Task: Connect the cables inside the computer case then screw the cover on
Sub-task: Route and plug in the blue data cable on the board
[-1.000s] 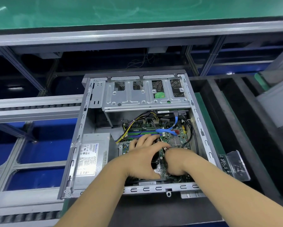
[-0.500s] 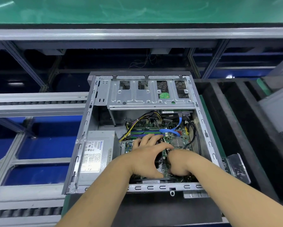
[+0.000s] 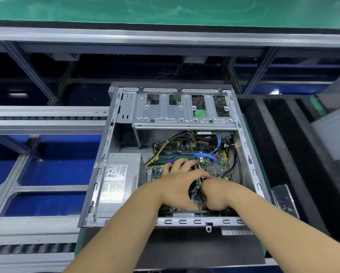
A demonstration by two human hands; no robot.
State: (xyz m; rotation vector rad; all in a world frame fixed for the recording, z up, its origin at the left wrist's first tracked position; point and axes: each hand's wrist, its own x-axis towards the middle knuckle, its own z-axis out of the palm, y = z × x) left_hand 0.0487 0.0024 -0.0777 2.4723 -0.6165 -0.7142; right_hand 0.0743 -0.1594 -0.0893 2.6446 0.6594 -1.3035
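Case: computer case (image 3: 106,146) lies on its side, cover off, open face up; its near rim crosses under both forearms.
Left hand: left hand (image 3: 180,186) inside the case over the motherboard (image 3: 214,164), fingers spread flat toward the memory slots, thumb reaching right to meet the other hand. Grasping nothing that shows.
Right hand: right hand (image 3: 216,196) just beside the left, knuckles up, fingers curled down onto the board. Cannot tell what it pinches, if anything; the fingertips are hidden.
Cables: blue flat cable (image 3: 208,155) loops above the hands, clear of the fingers; yellow-and-black wire bundle (image 3: 171,139) arcs from the upper board toward the power supply; black cable (image 3: 235,156) runs down the right wall.
Power supply: grey power supply (image 3: 119,182) fills the left near corner, walling in the left wrist.
Drive cage: metal drive cage (image 3: 184,113) roofs the far end; open room under it, beyond the hands.
Right edge: bent metal bracket (image 3: 283,198) stands outside the right wall, on the black tray (image 3: 283,134).
Left edge: conveyor rails (image 3: 47,119) alongside, apart from the hands.
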